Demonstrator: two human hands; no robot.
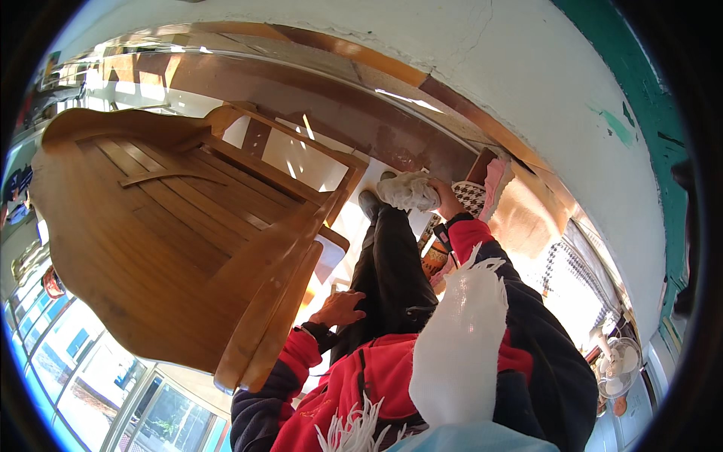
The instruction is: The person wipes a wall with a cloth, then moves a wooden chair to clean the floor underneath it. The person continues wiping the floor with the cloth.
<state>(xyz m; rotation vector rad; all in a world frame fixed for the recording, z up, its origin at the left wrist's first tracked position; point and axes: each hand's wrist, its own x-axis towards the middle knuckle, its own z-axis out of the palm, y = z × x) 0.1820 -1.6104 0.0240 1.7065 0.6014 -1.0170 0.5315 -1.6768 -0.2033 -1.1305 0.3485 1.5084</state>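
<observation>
My right hand [447, 199] is closed on a crumpled whitish cloth [409, 191], held out above the floor near my shoes. My left hand [340, 308] rests by my thigh with its fingers a little apart and nothing seen in it. Left of my legs stands a large wooden bench [186, 226] with a slatted seat and a broad, curved wooden side; neither hand touches it. A white fringed scarf [460, 339] hangs down over my red and dark jacket.
A houndstooth-patterned cloth item [470, 196] with pink trim [496, 183] lies just right of my right hand. A long brown ledge runs below the white wall [395, 34]. A small fan [618, 367] is at the lower right, windows [85, 361] at the lower left.
</observation>
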